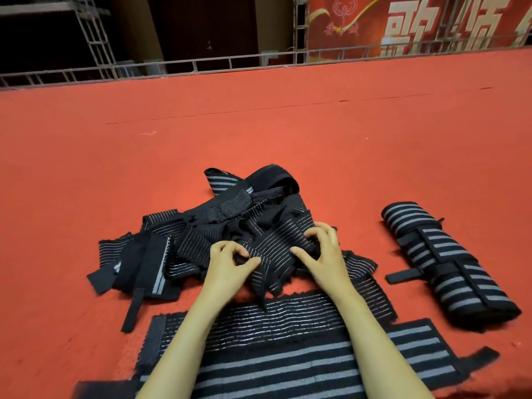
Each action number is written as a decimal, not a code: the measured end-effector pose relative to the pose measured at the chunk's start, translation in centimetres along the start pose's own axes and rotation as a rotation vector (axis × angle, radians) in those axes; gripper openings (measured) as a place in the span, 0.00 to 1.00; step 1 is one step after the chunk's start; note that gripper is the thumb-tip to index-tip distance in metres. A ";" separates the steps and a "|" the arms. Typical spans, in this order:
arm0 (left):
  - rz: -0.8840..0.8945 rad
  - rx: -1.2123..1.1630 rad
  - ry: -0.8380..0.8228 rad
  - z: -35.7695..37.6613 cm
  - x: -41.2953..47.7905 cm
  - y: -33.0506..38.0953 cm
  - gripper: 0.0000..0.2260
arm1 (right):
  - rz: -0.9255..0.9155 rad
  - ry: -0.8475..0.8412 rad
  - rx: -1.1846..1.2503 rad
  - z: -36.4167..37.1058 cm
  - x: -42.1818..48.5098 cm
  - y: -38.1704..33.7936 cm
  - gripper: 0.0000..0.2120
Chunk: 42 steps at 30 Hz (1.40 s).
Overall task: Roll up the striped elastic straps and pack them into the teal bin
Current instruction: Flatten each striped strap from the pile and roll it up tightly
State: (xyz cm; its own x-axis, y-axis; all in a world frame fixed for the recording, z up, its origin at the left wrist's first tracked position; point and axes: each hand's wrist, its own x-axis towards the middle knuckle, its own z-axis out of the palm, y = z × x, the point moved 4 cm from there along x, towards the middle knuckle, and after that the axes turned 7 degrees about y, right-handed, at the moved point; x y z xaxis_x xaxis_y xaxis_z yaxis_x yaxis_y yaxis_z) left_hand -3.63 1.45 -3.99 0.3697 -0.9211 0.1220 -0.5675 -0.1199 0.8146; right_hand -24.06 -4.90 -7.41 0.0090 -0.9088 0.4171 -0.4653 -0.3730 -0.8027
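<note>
At the near edge of a tangled pile of striped elastic straps [201, 226] on the red carpet [259, 125], the left hand [230, 262] pinches a thin-striped strap [276, 249] with curled fingers. The right hand [322, 251], fingers curled and slightly spread, grips the same strap just beside it. A rolled strap [443, 266] lies apart to the right, flat straps [288, 355] lie under the forearms, and bare carpet runs beyond the pile to a metal railing [201, 63].

Blurry strap corner [99, 388], perhaps a tab
</note>
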 end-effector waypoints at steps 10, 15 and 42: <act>0.088 0.068 0.400 -4.4 0.8 0.0 0.15 | 0.319 0.724 0.242 -5.1 0.2 0.6 0.05; 0.301 0.467 0.297 -1.5 0.6 0.6 0.18 | 0.058 0.686 -0.125 -3.9 0.3 0.1 0.23; 0.004 -0.365 0.327 -2.9 1.9 3.8 0.03 | 0.243 0.405 -0.399 -2.1 1.7 2.8 0.10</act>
State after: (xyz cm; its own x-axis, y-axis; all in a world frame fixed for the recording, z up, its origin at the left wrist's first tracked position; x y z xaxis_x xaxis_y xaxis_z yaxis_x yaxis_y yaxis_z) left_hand -2.94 0.32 0.94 0.6130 -0.7497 0.2494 -0.2959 0.0748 0.9523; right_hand -27.18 -7.12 -8.05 -0.4387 -0.7869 0.4340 -0.7078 0.0049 -0.7064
